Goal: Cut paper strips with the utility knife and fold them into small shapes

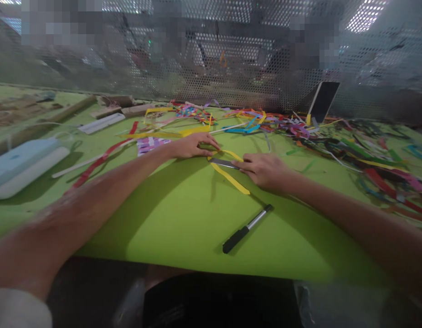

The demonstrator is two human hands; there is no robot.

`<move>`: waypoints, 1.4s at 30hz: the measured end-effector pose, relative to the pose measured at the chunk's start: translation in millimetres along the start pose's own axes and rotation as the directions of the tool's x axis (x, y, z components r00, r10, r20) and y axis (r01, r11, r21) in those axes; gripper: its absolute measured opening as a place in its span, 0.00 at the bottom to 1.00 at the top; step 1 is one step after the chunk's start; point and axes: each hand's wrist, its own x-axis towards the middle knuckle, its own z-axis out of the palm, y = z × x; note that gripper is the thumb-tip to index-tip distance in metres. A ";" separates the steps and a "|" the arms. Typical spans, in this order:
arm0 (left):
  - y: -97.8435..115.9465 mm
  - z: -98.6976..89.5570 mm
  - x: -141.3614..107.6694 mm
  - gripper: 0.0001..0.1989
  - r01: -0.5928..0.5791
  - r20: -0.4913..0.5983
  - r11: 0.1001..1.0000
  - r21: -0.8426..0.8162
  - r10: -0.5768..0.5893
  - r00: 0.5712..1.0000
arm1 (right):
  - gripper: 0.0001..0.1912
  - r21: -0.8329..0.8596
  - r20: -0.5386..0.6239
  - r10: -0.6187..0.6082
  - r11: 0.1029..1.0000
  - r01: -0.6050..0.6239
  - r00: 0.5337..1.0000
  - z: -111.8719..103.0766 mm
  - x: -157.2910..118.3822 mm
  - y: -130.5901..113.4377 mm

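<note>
While the left hand (193,146) lies palm down on a green tabletop (170,214), its fingertips pressing near the loop of a thin yellow strip (233,179), the right hand (265,171) pinches a flat metallic blade (224,163) between thumb and fingers, the blade pointing left toward the other hand. The two hands are close together but apart, bridged by the blade and the strip. The strip curves between them, and its loose end trails down toward the wearer, below the right fingertips. Nearer the wearer than the right hand, a black and silver pen (247,230) lies slantwise. Just beyond the left forearm is a patch of purple and white weaving (151,146), with a long red strip (108,157) to the left of it. Farther left sits a light blue and white case (26,164). Beyond both hands, many coloured strips are heaped, and a dark-screened phone (323,102) leans upright past the right hand, in front of a perforated metal panel (218,54).
</note>
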 end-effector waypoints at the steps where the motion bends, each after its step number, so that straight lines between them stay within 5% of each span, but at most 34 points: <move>1: 0.4 -0.1 -0.1 0.20 0.002 0.000 1.000 0.003 -0.002 1.000 | 0.25 -0.001 0.001 -0.001 1.000 0.001 1.000 -0.2 0.0 -0.1; 27: 2.5 -1.4 -1.2 0.22 0.003 0.007 1.000 0.011 -0.003 1.000 | 0.27 0.013 0.039 0.006 1.000 -0.006 0.999 4.0 2.3 7.8; 34: 2.6 -1.2 -0.5 0.21 -0.006 -0.001 1.000 0.005 0.006 1.000 | 0.25 0.057 -0.063 -0.075 0.995 0.078 0.995 8.1 0.2 15.4; 42: 1.7 -0.7 -0.6 0.22 -0.004 -0.001 1.000 0.001 0.004 1.000 | 0.23 0.049 -0.049 -0.082 0.995 0.084 0.995 9.6 -0.5 18.0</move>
